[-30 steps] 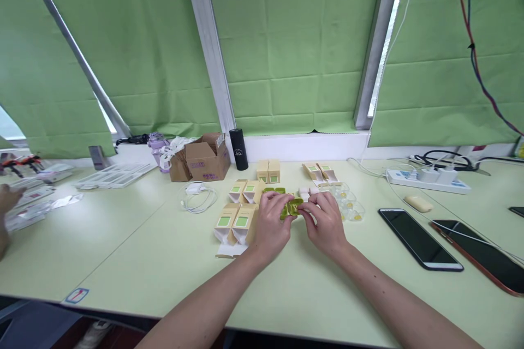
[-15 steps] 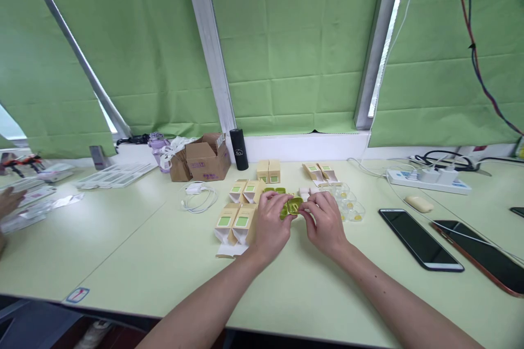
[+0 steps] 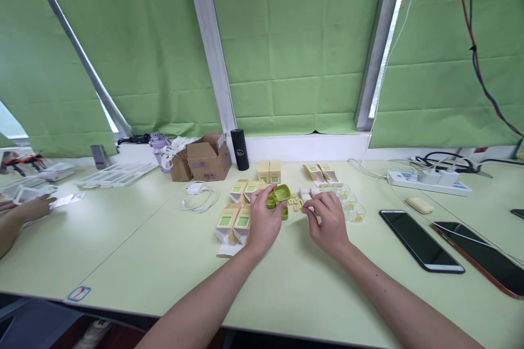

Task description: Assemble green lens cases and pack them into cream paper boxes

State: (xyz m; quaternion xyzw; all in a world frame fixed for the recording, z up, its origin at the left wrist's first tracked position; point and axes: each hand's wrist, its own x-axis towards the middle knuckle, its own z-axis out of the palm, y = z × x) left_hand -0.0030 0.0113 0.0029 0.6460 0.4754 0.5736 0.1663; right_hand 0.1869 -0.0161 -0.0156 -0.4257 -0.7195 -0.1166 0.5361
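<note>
My left hand (image 3: 265, 219) grips a small green square case (image 3: 282, 192), tilted so its hollow inside shows. Another green case (image 3: 285, 213) lies just below it, partly behind my fingers. To the right, my right hand (image 3: 327, 222) is closed in a pinch, with a small yellow piece (image 3: 301, 203) at its fingertips. Several similar small yellow pieces (image 3: 293, 202) lie on the table between the hands. Beyond my right hand are small pinkish-white blocks (image 3: 305, 194), partly hidden. Clear round cups with yellow centres (image 3: 355, 212) stand beside that hand.
Tan boxes with green labels (image 3: 225, 222) stand left of my left hand, with more behind. Further back are a brown carton (image 3: 208, 158) and a black bottle (image 3: 239, 149). Phones (image 3: 421, 240) and a power strip (image 3: 429, 182) lie right. Another person's hand (image 3: 39, 207) works far left.
My hands have moved apart. The green case has gone up and left with my left hand, and its inside, which held a yellow piece, now looks bare. The other person's hand has shifted right.
</note>
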